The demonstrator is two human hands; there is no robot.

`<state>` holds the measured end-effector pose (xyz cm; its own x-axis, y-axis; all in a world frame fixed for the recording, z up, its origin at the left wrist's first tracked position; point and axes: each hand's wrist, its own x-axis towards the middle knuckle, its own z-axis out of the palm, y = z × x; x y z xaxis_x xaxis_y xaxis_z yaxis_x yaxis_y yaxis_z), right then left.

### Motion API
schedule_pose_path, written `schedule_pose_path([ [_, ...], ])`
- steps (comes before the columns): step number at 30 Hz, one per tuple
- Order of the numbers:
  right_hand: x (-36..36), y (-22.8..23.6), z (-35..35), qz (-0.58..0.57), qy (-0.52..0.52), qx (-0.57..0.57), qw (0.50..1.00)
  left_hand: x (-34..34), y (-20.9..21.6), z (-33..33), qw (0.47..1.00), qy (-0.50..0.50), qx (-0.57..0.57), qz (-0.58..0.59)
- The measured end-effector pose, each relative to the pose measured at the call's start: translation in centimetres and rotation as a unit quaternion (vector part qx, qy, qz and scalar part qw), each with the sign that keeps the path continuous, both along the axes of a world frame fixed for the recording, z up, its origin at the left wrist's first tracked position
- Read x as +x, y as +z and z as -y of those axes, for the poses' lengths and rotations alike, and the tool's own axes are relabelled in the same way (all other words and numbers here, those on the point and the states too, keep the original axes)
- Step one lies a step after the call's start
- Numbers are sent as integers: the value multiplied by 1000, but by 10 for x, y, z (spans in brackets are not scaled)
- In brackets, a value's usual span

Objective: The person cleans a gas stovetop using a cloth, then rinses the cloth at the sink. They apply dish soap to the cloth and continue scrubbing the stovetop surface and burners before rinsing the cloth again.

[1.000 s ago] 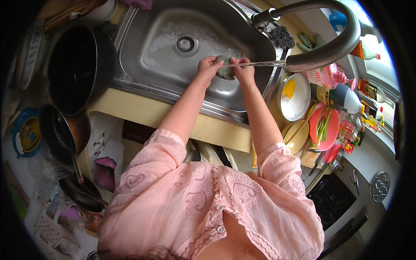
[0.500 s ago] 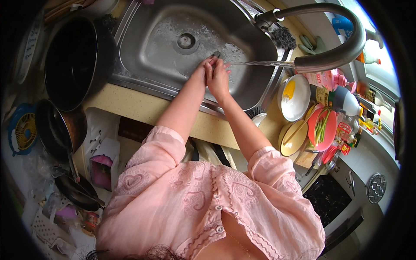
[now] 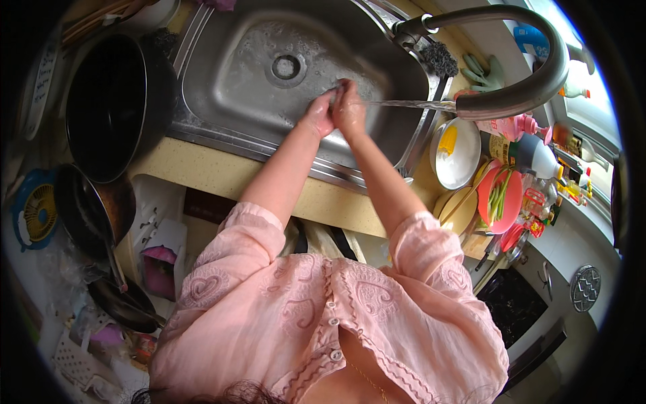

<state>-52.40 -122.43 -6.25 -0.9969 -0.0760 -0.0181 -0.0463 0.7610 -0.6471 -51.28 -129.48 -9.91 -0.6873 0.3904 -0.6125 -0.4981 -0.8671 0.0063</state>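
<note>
Over the steel sink (image 3: 225, 87), both of my hands are close together in the running water. My left hand (image 3: 319, 116) is wet and cupped, its fingers reaching up against the other hand. My right hand (image 3: 350, 108) curls its fingers over toward the left one. A small greyish thing shows faintly between the fingertips, too hidden to name. From the curved faucet (image 3: 511, 97), a stream of water (image 3: 407, 104) runs onto my right hand. The drain (image 3: 286, 66) lies beyond the hands, with whitish suds around it.
A large black pot (image 3: 108, 108) stands left of the sink. On the right are a white bowl (image 3: 457, 165) with a yellow piece in it, a red bowl (image 3: 511, 202) with green stalks, and several bottles. A dark scouring pad (image 3: 441, 59) sits near the faucet base.
My hands have parted slightly and turned, the left palm now facing up more. The greyish thing at the fingertips is less visible. Water now strikes the right hand's back.
</note>
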Motion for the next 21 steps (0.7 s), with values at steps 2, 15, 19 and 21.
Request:
schedule_pose_path([
  [2,-17,2,-19,34,14,77,996,2,16,-5,1000,-5,9,-7],
  [15,-27,-1,-22,74,-69,13,995,1,3,-6,994,46,-57,-79],
  [19,-27,-11,-43,229,-88,-49,968,0,-2,1,988,89,-85,-97],
  [21,-25,-12,-53,308,-96,-141,936,-2,-6,6,986,103,-87,-102],
])
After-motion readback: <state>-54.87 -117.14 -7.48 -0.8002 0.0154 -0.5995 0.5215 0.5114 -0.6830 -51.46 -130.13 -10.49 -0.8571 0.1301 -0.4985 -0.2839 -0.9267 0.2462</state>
